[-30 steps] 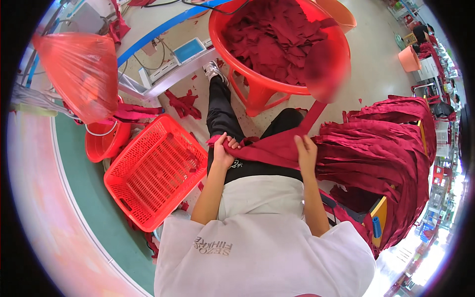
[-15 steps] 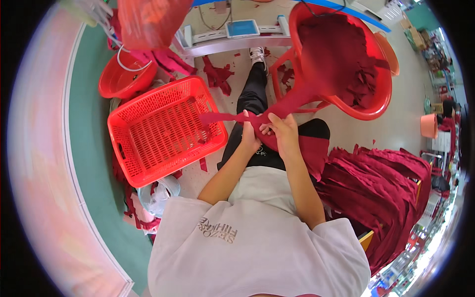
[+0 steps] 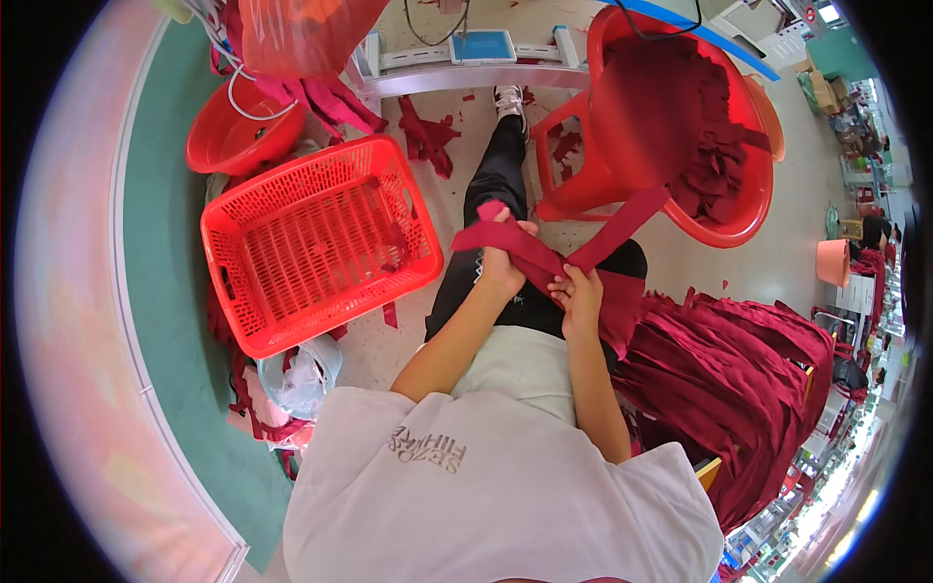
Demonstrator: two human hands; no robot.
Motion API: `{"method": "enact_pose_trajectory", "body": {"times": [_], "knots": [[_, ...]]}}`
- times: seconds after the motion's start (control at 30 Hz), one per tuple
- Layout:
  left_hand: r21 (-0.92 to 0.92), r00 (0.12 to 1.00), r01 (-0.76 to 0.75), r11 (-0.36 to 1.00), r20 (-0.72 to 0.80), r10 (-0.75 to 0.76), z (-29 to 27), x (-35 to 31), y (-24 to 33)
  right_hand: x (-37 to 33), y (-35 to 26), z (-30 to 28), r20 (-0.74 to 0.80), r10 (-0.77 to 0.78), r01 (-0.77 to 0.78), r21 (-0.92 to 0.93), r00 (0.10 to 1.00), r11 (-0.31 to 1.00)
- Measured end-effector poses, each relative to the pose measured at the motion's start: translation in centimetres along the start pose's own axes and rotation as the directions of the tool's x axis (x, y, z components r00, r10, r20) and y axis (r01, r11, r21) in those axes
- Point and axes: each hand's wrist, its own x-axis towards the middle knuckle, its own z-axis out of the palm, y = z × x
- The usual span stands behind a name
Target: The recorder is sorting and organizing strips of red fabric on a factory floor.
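Observation:
My left hand [image 3: 502, 269] is closed round a dark red strip of cloth [image 3: 533, 255], whose loose end sticks out beyond the fingers to the left. My right hand [image 3: 580, 299] pinches the same cloth a little lower and to the right, where its fingers meet the fabric. From there one length [image 3: 630, 225] slants up to the right toward a red plastic tub [image 3: 727, 233] full of dark red cloth [image 3: 714, 160]. A wider piece of the cloth [image 3: 619, 311] hangs over my right thigh, beside the right hand.
A red slotted basket [image 3: 216, 282] lies to the left, with small scraps in it. A red basin [image 3: 209, 146] stands behind it. Many dark red cloth strips [image 3: 739, 369] are heaped at my right. A metal crossbar [image 3: 466, 80] spans the far side.
The strip's left end, stretched over the basket before, is now gathered at my left hand. My right hand has moved down and slightly right, and the strip toward the tub looks narrower.

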Motion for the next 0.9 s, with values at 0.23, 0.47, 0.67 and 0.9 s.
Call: {"method": "enact_pose_trajectory", "body": {"times": [0.23, 0.47, 0.67, 0.9], "knots": [[0.170, 0.948, 0.068, 0.983, 0.296, -0.117, 0.4, -0.5, -0.4, -3.9, -3.6, -3.7, 0.222, 0.183, 0.072, -0.801, 0.958, 0.594], [0.355, 0.950, -0.045, 0.934, 0.304, -0.070, 2.4, -2.0, -1.2, -4.6, -8.8, 2.2, 0.671, -0.505, 0.839, -0.399, 0.542, 0.370], [0.537, 0.924, -0.060, 0.841, 0.350, -0.157, 2.0, -3.3, -1.2, -0.4, -9.0, 0.3, 0.745, 0.075, 0.712, -0.657, 0.662, 0.247], [0.470, 0.947, -0.040, 0.882, 0.300, -0.117, 2.1, -3.0, -0.8, -0.6, -9.6, 1.1, 0.674, 0.099, 0.660, -0.737, 0.732, 0.147]]}}
